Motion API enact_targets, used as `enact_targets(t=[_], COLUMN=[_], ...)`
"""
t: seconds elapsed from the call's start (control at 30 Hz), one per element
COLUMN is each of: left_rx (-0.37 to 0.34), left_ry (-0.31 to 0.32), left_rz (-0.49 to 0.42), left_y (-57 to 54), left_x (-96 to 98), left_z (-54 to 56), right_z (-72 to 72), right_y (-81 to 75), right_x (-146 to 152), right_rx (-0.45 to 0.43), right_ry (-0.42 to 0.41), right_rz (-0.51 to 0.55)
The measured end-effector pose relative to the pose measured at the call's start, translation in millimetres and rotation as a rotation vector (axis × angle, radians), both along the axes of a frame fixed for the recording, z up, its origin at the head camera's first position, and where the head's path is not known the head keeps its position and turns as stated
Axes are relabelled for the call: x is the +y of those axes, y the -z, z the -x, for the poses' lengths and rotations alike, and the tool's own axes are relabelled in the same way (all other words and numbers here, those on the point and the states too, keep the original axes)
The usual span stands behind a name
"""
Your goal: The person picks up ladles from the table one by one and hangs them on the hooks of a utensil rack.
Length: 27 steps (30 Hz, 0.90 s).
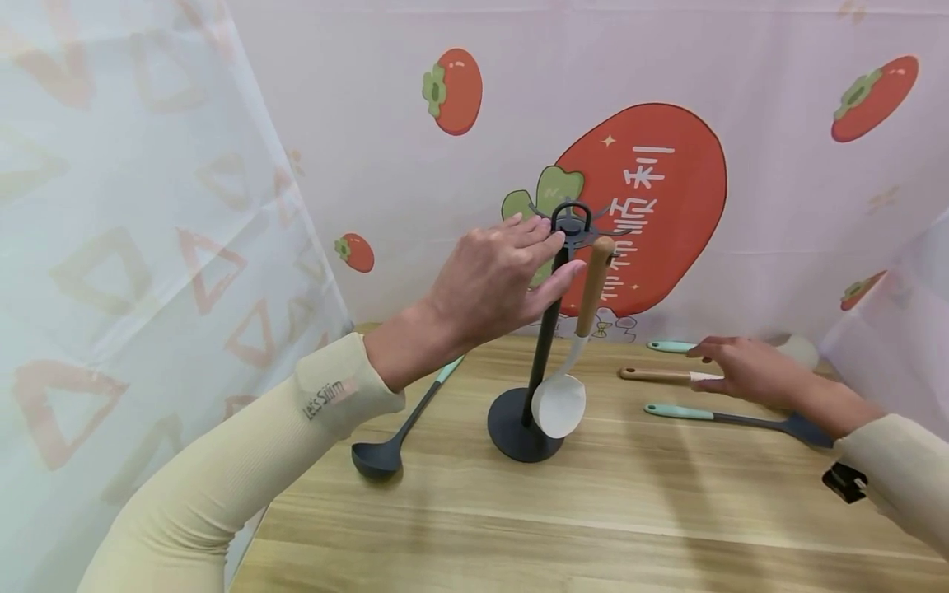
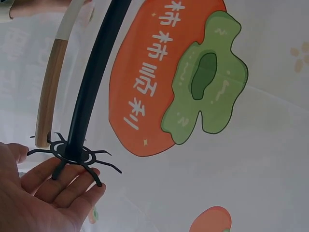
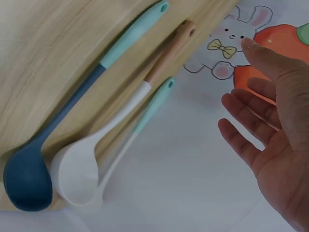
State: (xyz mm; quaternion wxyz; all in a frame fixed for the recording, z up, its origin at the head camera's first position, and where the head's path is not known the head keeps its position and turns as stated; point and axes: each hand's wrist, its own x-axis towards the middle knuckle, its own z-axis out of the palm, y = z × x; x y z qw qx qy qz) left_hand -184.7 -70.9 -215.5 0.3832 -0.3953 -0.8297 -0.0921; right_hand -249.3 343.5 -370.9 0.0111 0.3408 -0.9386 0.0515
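A black utensil stand (image 1: 544,346) with a round base rises from the table. My left hand (image 1: 497,276) is at its top, fingers lightly bent and touching the ring of hooks (image 2: 72,153). From one hook hangs a white ladle (image 1: 559,405) by its wooden handle (image 2: 50,92). My right hand (image 1: 752,371) is over the utensils at the right, fingers apart and holding nothing (image 3: 275,111). Below it lie a white ladle with a wooden handle (image 3: 77,169), a dark blue ladle with a mint handle (image 3: 29,179) and a pale utensil with a mint handle (image 3: 154,104).
Left of the stand, a dark ladle (image 1: 378,457) with a mint handle lies on the wooden table (image 1: 474,527). A printed cloth (image 1: 371,123) hangs behind the table, and another covers the left side. A small black object (image 1: 843,482) is at my right sleeve.
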Motion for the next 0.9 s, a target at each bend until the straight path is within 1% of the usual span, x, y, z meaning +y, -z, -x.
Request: enact_targets(t=[0.13, 0.37, 0.6, 0.9], left_rx=[-0.005, 0.006, 0.010, 0.008], left_ry=[0.000, 0.009, 0.029, 0.024], left_rz=[0.004, 0.011, 0.015, 0.028], left_y=[-0.4, -1.1, -1.2, -1.8], left_x=[-0.2, -0.2, -1.5, -2.3], left_z=[0.1, 1.8, 3.6, 3.7], right_z=[0.6, 0.1, -0.3, 1.0], right_y=[10.0, 31.8, 44.3, 57.7], right_x=[3, 7, 6, 11], right_rx=[-0.023, -0.008, -0.060, -0.066], right_ry=[-0.012, -0.029, -0.040, -0.026], right_rz=[-0.018, -0.048, -0.061, -0.091])
